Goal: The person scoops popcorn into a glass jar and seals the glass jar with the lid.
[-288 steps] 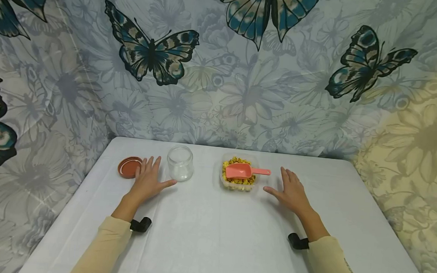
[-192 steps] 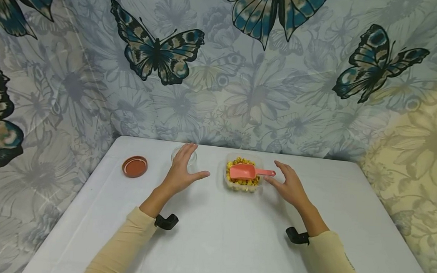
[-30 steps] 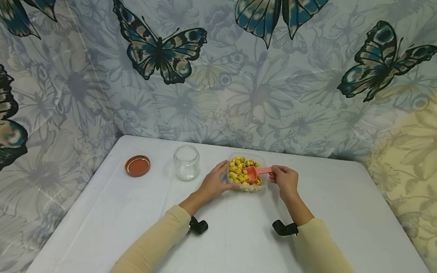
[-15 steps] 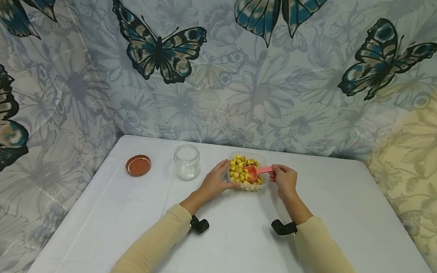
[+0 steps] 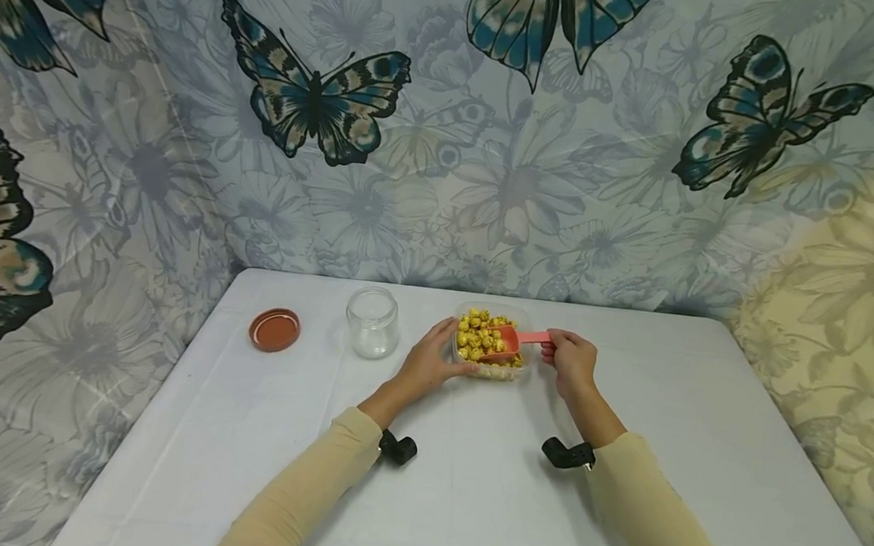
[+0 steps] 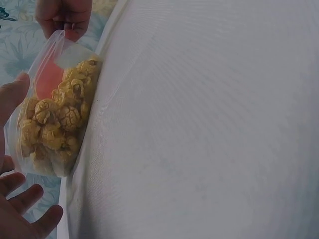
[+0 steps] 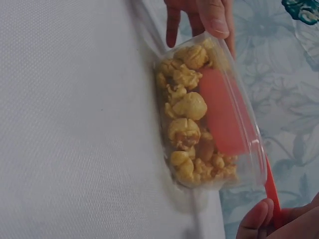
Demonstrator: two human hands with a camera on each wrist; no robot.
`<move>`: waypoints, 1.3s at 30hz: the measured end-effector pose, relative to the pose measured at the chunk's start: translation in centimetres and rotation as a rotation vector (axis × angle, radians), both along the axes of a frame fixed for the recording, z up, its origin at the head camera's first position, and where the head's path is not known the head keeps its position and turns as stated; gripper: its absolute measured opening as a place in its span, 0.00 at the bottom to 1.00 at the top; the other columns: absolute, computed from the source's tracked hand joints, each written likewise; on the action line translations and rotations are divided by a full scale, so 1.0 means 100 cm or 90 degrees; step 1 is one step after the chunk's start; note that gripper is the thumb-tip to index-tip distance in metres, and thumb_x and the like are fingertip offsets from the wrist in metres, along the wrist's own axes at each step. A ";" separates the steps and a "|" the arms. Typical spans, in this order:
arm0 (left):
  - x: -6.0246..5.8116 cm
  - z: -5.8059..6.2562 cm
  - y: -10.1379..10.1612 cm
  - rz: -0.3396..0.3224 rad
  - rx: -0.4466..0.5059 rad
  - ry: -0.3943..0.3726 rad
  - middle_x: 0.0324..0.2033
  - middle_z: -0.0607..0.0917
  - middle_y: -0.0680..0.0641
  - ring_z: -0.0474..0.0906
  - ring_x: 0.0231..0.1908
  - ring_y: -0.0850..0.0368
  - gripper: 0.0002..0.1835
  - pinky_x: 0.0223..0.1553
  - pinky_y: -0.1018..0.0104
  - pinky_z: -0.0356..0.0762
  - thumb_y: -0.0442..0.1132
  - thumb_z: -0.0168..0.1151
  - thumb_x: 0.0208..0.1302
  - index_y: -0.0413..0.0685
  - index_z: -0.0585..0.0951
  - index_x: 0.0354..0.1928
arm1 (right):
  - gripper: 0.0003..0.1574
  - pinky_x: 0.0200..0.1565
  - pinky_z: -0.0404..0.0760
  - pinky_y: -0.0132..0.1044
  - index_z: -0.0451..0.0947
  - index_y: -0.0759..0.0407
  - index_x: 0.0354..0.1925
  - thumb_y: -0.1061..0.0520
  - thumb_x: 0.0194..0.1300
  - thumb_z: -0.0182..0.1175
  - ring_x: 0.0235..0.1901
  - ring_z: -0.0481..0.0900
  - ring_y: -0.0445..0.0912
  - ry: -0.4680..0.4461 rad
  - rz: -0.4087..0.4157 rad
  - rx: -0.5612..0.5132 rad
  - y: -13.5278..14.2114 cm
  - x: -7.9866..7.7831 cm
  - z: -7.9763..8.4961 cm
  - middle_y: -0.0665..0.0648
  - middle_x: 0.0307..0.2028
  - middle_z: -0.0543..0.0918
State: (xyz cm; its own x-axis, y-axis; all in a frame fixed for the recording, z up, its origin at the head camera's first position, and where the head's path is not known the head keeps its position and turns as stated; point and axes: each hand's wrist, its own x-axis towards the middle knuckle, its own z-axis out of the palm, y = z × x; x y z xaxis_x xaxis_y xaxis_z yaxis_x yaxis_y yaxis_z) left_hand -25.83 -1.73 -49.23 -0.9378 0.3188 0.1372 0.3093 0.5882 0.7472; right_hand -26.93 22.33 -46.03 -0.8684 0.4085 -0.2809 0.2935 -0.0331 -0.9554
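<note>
A white-clothed table (image 5: 454,491) spans the lower frame. On it stand a brown lid (image 5: 274,331) and glass jar (image 5: 372,326) left of centre, a clear tub (image 5: 492,374) right of centre.

Concealed and cropped parts
Popcorn (image 5: 474,334) partly covers the scoop (image 5: 510,338); the right hand (image 5: 572,364) conceals its handle end. Left wrist view crops the left hand (image 5: 425,364); head view, both sleeves (image 5: 296,490).

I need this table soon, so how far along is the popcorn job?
Done: the lid is off, lying on the table. In hand: the right hand grips the scoop, its blade in the popcorn, while the left hand rests against the container. Remaining, probably: moving popcorn into the clear jar, which looks empty, then perhaps fitting the lid.
</note>
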 end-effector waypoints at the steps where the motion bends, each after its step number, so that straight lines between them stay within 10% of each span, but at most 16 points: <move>1: 0.000 0.000 0.000 0.001 0.001 0.000 0.74 0.61 0.43 0.58 0.73 0.44 0.52 0.71 0.49 0.62 0.57 0.72 0.53 0.44 0.59 0.74 | 0.22 0.26 0.79 0.25 0.72 0.70 0.60 0.58 0.75 0.48 0.22 0.73 0.37 0.000 0.000 -0.005 0.000 0.000 0.000 0.49 0.26 0.77; 21: 0.000 -0.004 0.002 0.010 0.018 -0.014 0.74 0.60 0.45 0.57 0.73 0.45 0.52 0.72 0.50 0.60 0.58 0.72 0.52 0.45 0.59 0.74 | 0.25 0.27 0.78 0.23 0.64 0.68 0.65 0.59 0.75 0.48 0.21 0.74 0.36 -0.032 -0.013 -0.207 0.017 0.006 0.002 0.46 0.18 0.78; 39: -0.001 -0.005 0.002 0.003 0.029 -0.010 0.74 0.61 0.43 0.57 0.73 0.45 0.52 0.72 0.49 0.60 0.57 0.73 0.53 0.44 0.59 0.74 | 0.19 0.29 0.81 0.24 0.70 0.64 0.58 0.56 0.73 0.52 0.21 0.76 0.37 -0.024 -0.018 -0.194 0.022 0.003 -0.003 0.46 0.20 0.80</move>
State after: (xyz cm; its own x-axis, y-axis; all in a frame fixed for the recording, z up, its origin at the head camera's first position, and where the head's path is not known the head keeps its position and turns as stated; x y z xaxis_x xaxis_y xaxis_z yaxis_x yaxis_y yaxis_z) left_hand -25.93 -1.52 -49.68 -0.9414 0.3086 0.1362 0.2945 0.5548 0.7781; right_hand -26.62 24.58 -46.37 -0.8444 0.3248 -0.4260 0.3229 -0.3258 -0.8886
